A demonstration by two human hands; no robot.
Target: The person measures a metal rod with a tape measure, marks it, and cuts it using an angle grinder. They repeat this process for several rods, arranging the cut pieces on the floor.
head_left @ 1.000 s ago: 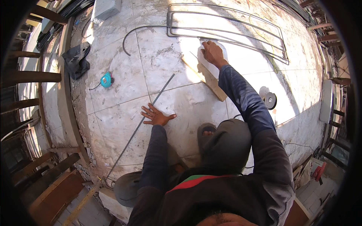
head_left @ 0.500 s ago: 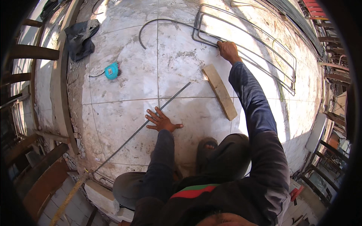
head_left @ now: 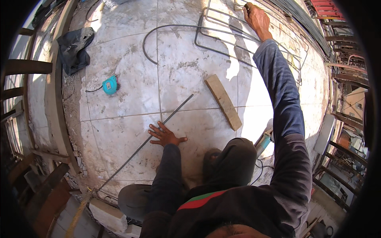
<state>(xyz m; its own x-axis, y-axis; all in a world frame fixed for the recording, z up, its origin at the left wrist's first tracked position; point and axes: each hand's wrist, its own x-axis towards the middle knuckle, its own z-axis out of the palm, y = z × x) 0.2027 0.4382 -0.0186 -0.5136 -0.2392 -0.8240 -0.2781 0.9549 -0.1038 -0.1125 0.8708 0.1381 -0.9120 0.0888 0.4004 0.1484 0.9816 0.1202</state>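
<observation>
My left hand (head_left: 164, 136) lies flat with fingers spread over a straight steel rod (head_left: 135, 154) on the tiled floor. The rod runs diagonally from lower left to the floor's middle. Far off at the upper right, my right hand (head_left: 257, 19) is closed, with a small dark bit showing at its fingertips; I cannot make out what it is. Below it lie bent rectangular steel rod frames (head_left: 222, 41), partly hidden by my right sleeve. A rod with a hooked end (head_left: 145, 43) curves out to their left. A wooden block (head_left: 224, 102) lies between my arms.
A teal tape measure (head_left: 110, 85) and a crumpled dark cloth or bag (head_left: 75, 49) lie to the left. A teal power tool (head_left: 262, 143) with a cord is beside my right knee. Long rods (head_left: 303, 25) are bundled at the far right. A timber beam (head_left: 59, 103) edges the left side.
My right hand has left the near edge of the bent frames and reached farther away. The frames have shifted a little. The power tool has come into view. My left hand stays on the rod.
</observation>
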